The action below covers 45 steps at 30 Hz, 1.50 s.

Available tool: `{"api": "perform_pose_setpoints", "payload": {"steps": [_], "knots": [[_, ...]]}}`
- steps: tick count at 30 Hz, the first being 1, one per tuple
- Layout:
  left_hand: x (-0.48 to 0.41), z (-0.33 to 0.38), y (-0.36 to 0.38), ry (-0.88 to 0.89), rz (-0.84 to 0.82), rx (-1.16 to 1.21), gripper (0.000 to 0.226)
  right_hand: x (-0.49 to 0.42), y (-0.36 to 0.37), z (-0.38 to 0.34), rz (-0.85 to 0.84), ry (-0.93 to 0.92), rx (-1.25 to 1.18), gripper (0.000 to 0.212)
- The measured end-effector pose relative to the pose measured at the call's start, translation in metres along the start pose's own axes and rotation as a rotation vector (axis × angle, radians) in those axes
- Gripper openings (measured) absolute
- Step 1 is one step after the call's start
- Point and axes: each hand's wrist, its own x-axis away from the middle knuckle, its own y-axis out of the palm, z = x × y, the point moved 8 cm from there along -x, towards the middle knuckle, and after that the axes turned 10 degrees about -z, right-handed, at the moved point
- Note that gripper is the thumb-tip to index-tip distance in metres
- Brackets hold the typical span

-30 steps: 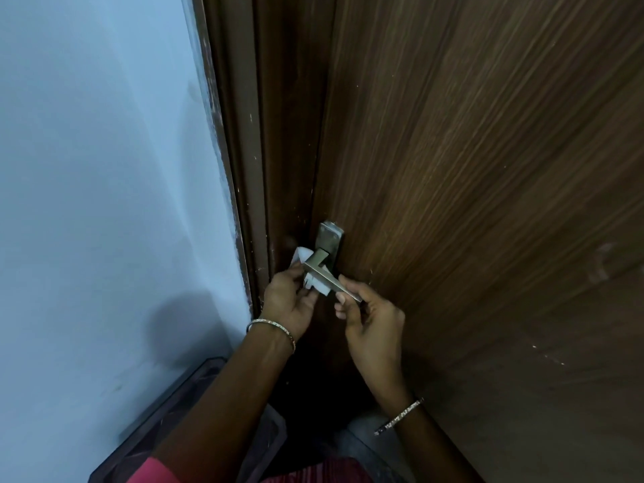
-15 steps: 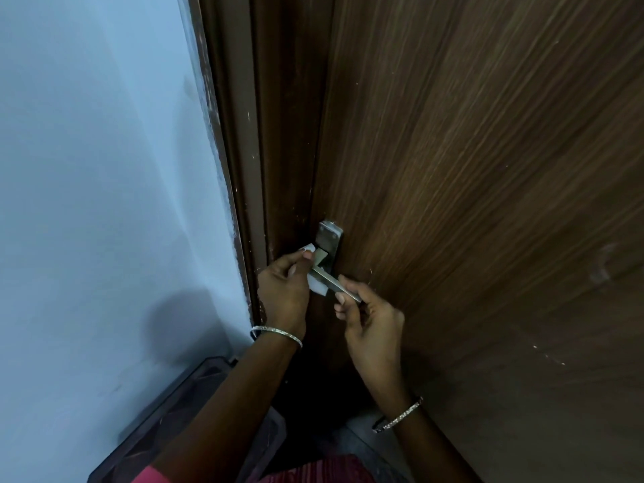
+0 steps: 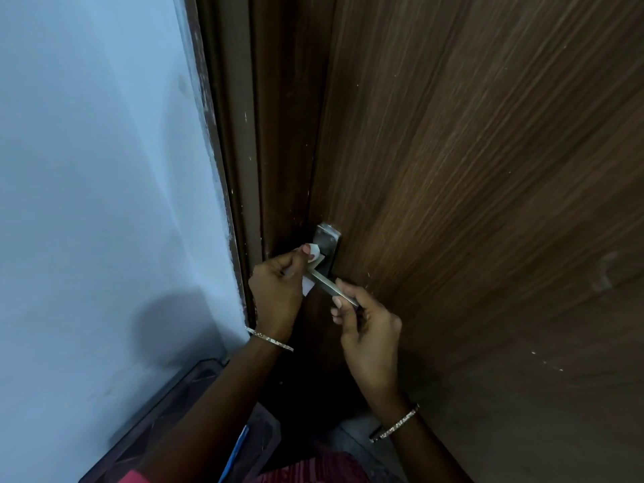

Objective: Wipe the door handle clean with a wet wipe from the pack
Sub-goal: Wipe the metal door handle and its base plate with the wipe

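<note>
A silver lever door handle [image 3: 331,289] on a metal backplate [image 3: 327,238] is mounted on the dark wooden door [image 3: 470,169]. My left hand [image 3: 277,294] grips a white wet wipe [image 3: 313,259] and presses it against the handle's neck, close to the backplate. My right hand [image 3: 366,325] pinches the free end of the lever between thumb and fingers. The wipe pack is not visible.
A pale blue wall [image 3: 104,203] stands at the left, meeting the brown door frame [image 3: 237,134]. A dark plastic bin [image 3: 167,423] sits on the floor under my left arm. Both wrists carry thin bangles.
My left hand has risen and pushed the wipe up along the lever toward the backplate. My right hand has stayed on the lever's end.
</note>
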Motion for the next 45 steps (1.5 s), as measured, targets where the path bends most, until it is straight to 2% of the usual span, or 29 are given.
{"api": "perform_pose_setpoints", "payload": {"steps": [3, 6, 10, 15, 19, 23, 27, 30, 34, 37, 39, 41, 43, 45], "knots": [[0.005, -0.006, -0.005, -0.048, 0.084, 0.075, 0.010, 0.000, 0.001, 0.001, 0.009, -0.006, 0.006, 0.027], [0.009, -0.025, -0.003, -0.217, 0.111, 0.337, 0.018, 0.001, 0.001, 0.002, 0.016, -0.013, 0.007, 0.027], [0.003, -0.048, 0.012, -0.434, -0.036, 0.591, 0.029, 0.000, 0.001, 0.002, 0.027, -0.035, 0.025, 0.027], [-0.002, -0.059, 0.029, -0.710, -0.169, 0.629, 0.032, -0.001, 0.001, 0.001, 0.031, -0.035, 0.028, 0.027], [-0.007, -0.053, 0.039, -0.748, -0.258, 0.573, 0.008, -0.001, 0.001, 0.000, 0.037, -0.039, 0.030, 0.026], [-0.006, -0.048, 0.040, -0.784, -0.313, 0.595, 0.010, 0.000, 0.002, -0.001, 0.044, -0.039, 0.046, 0.026], [-0.007, -0.050, 0.038, -0.710, -0.275, 0.567, 0.019, 0.000, 0.001, -0.001, 0.044, -0.043, 0.050, 0.026], [-0.003, -0.053, 0.033, -0.622, -0.170, 0.535, 0.033, 0.001, 0.000, -0.002, 0.051, -0.049, 0.086, 0.026], [0.007, -0.045, 0.012, -0.373, 0.063, 0.369, 0.007, 0.003, 0.002, -0.004, 0.069, -0.047, 0.122, 0.026], [0.008, -0.033, 0.002, -0.297, 0.106, 0.287, 0.019, 0.001, 0.003, -0.004, 0.064, -0.051, 0.120, 0.026], [0.011, -0.025, -0.002, -0.257, 0.082, 0.230, 0.018, 0.001, 0.002, -0.004, 0.052, -0.056, 0.130, 0.026], [0.014, -0.010, -0.008, -0.123, 0.064, 0.058, 0.007, 0.001, 0.002, -0.003, 0.039, -0.050, 0.128, 0.026], [0.017, 0.006, -0.012, 0.069, 0.063, -0.225, 0.015, 0.001, 0.002, -0.001, 0.031, -0.040, 0.116, 0.026], [0.018, 0.020, -0.005, 0.229, 0.015, -0.407, 0.019, 0.000, 0.003, 0.000, 0.029, -0.039, 0.113, 0.025]]}}
